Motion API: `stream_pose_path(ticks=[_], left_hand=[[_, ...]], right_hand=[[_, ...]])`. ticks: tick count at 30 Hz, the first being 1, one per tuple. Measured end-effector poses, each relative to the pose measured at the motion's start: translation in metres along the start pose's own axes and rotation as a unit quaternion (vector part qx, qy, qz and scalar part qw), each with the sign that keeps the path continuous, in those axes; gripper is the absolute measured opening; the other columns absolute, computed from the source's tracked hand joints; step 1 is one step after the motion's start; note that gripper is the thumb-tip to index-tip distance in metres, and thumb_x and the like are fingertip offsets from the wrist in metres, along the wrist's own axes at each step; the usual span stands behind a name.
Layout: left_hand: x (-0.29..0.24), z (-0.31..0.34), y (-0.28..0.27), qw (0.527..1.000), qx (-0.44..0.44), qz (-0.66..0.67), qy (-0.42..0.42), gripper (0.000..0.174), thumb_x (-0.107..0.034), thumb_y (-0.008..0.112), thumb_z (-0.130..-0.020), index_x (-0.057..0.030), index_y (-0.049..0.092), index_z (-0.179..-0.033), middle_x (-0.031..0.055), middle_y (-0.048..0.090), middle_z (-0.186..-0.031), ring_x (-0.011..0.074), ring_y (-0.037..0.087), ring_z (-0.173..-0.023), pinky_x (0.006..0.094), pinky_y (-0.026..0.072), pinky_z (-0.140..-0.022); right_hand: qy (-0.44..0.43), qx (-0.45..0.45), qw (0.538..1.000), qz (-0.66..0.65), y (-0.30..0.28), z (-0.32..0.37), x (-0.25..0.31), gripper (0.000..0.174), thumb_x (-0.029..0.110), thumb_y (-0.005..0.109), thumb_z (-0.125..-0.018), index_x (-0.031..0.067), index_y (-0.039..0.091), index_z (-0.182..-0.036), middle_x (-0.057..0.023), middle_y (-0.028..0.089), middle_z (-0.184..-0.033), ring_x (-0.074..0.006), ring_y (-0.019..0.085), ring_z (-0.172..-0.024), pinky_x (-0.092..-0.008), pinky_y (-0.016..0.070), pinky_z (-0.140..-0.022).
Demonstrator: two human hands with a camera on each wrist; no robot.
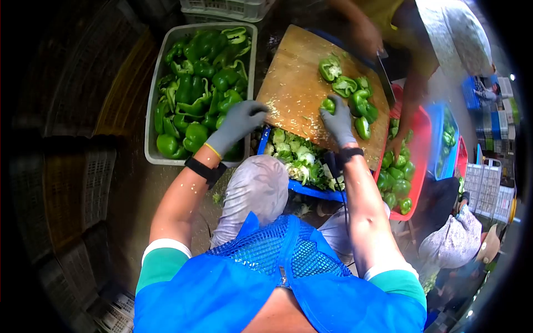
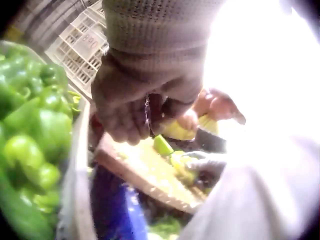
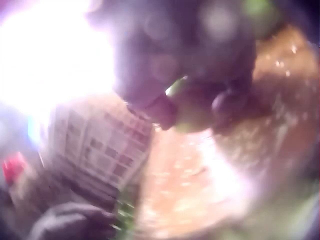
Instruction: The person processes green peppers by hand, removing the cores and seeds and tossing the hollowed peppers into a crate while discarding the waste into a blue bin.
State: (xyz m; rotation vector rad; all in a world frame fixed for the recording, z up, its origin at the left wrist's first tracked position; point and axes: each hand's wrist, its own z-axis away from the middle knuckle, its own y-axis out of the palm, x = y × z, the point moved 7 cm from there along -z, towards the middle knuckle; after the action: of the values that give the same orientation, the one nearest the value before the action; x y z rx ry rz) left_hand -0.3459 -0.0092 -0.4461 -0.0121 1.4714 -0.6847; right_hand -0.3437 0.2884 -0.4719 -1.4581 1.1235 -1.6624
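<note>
In the head view my gloved right hand [image 1: 338,123] grips a green bell pepper [image 1: 328,105] over the wooden cutting board [image 1: 294,83]. The right wrist view is blurred, but green pepper [image 3: 192,107] shows between the dark fingers. My gloved left hand [image 1: 240,126] is at the board's left edge, beside the grey crate [image 1: 150,133] of peppers. Its fingers [image 2: 127,122] curl loosely in the left wrist view, with a thin bright line between fingers and thumb. Cut pepper halves [image 1: 344,86] and other peppers lie on the board's right side, among scattered seeds.
A blue crate [image 1: 311,191] of pale green trimmings sits under the board's near edge. To the right stands a red crate [image 1: 420,161] of peppers. Across the board another person's hand [image 1: 366,38] is by a large knife blade [image 1: 385,80]; their other arm reaches toward the red crate.
</note>
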Motion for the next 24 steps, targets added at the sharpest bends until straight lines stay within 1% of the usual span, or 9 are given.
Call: stream_pose_path(ticks=[2, 4, 6, 10, 11, 14, 15, 18, 24], left_hand=[[-0.016, -0.005, 0.020, 0.993, 0.061, 0.103, 0.002, 0.035, -0.015, 0.063, -0.083, -0.0074, 0.063, -0.117, 0.0074, 0.066, -0.101, 0.0177, 0.062, -0.090, 0.0278, 0.0506, -0.075], [-0.063, -0.001, 0.018, 0.990, -0.012, 0.044, 0.131, 0.041, -0.012, 0.062, -0.083, -0.0087, 0.058, -0.124, 0.0093, 0.059, -0.114, 0.0195, 0.062, -0.092, 0.0288, 0.0505, -0.077], [-0.100, 0.009, 0.019, 0.972, -0.023, 0.008, 0.235, 0.048, -0.010, 0.062, -0.082, -0.0126, 0.053, -0.130, 0.0129, 0.053, -0.123, 0.0240, 0.062, -0.095, 0.0310, 0.0508, -0.079], [-0.119, 0.037, 0.028, 0.948, 0.055, -0.106, 0.296, 0.058, -0.013, 0.065, -0.080, -0.0182, 0.048, -0.135, 0.0164, 0.053, -0.121, 0.0351, 0.060, -0.099, 0.0390, 0.0513, -0.082], [-0.121, 0.042, 0.028, 0.935, 0.034, -0.167, 0.312, 0.058, -0.014, 0.064, -0.079, -0.0163, 0.047, -0.135, 0.0154, 0.055, -0.119, 0.0338, 0.062, -0.096, 0.0392, 0.0530, -0.077], [-0.136, 0.051, 0.020, 0.935, 0.018, -0.215, 0.280, 0.053, -0.013, 0.062, -0.079, -0.0125, 0.049, -0.131, 0.0140, 0.058, -0.115, 0.0320, 0.065, -0.088, 0.0377, 0.0542, -0.070], [-0.151, 0.056, 0.015, 0.929, -0.008, -0.214, 0.301, 0.047, -0.013, 0.061, -0.078, -0.0103, 0.052, -0.124, 0.0111, 0.062, -0.106, 0.0312, 0.065, -0.082, 0.0373, 0.0542, -0.064], [-0.148, 0.064, 0.020, 0.907, -0.026, -0.275, 0.317, 0.030, -0.016, 0.063, -0.076, -0.0072, 0.055, -0.104, 0.0104, 0.065, -0.089, 0.0279, 0.066, -0.076, 0.0374, 0.0532, -0.060], [-0.184, 0.137, 0.027, 0.875, -0.035, -0.205, 0.436, 0.032, -0.032, 0.070, -0.069, -0.0106, 0.055, -0.088, 0.0080, 0.064, -0.073, 0.0265, 0.066, -0.063, 0.0373, 0.0515, -0.054]], right_hand=[[0.095, 0.154, 0.885, -0.429, 0.011, 0.021, 0.026, 0.045, 0.039, 0.059, -0.089, 0.0164, 0.050, -0.127, -0.0134, 0.060, -0.112, -0.0258, 0.062, -0.095, -0.0424, 0.0522, -0.079], [0.147, 0.266, 0.624, -0.720, 0.000, 0.055, 0.084, 0.041, 0.043, 0.053, -0.093, 0.0144, 0.053, -0.123, -0.0069, 0.063, -0.107, -0.0199, 0.062, -0.094, -0.0385, 0.0544, -0.074], [0.187, 0.307, 0.580, -0.731, -0.005, 0.082, 0.113, 0.044, 0.048, 0.045, -0.096, 0.0138, 0.053, -0.122, -0.0039, 0.064, -0.107, -0.0177, 0.063, -0.093, -0.0348, 0.0558, -0.070], [0.200, 0.338, 0.568, -0.723, 0.003, 0.092, 0.111, 0.053, 0.055, 0.038, -0.096, 0.0101, 0.053, -0.120, -0.0067, 0.064, -0.105, -0.0196, 0.064, -0.088, -0.0360, 0.0542, -0.075], [0.229, 0.321, 0.598, -0.698, 0.001, 0.099, 0.111, 0.054, 0.055, 0.038, -0.096, 0.0085, 0.053, -0.120, -0.0081, 0.064, -0.106, -0.0214, 0.064, -0.088, -0.0372, 0.0530, -0.078], [0.170, 0.362, 0.551, -0.733, -0.019, 0.108, 0.136, 0.053, 0.053, 0.039, -0.097, 0.0093, 0.050, -0.126, -0.0088, 0.062, -0.111, -0.0220, 0.061, -0.098, -0.0396, 0.0501, -0.086], [0.071, 0.329, 0.632, -0.698, -0.037, 0.109, 0.145, 0.053, 0.053, 0.041, -0.096, 0.0107, 0.049, -0.128, -0.0092, 0.060, -0.115, -0.0224, 0.060, -0.102, -0.0413, 0.0493, -0.088], [0.003, 0.281, 0.793, -0.541, -0.077, 0.133, 0.170, 0.048, 0.036, 0.056, -0.092, 0.0127, 0.043, -0.131, -0.0072, 0.056, -0.110, -0.0178, 0.057, -0.097, -0.0354, 0.0514, -0.079], [0.058, 0.340, 0.831, -0.437, -0.101, 0.200, 0.155, 0.054, 0.029, 0.067, -0.086, 0.0092, 0.043, -0.130, -0.0016, 0.057, -0.095, -0.0101, 0.053, -0.070, -0.0220, 0.0450, -0.060]])
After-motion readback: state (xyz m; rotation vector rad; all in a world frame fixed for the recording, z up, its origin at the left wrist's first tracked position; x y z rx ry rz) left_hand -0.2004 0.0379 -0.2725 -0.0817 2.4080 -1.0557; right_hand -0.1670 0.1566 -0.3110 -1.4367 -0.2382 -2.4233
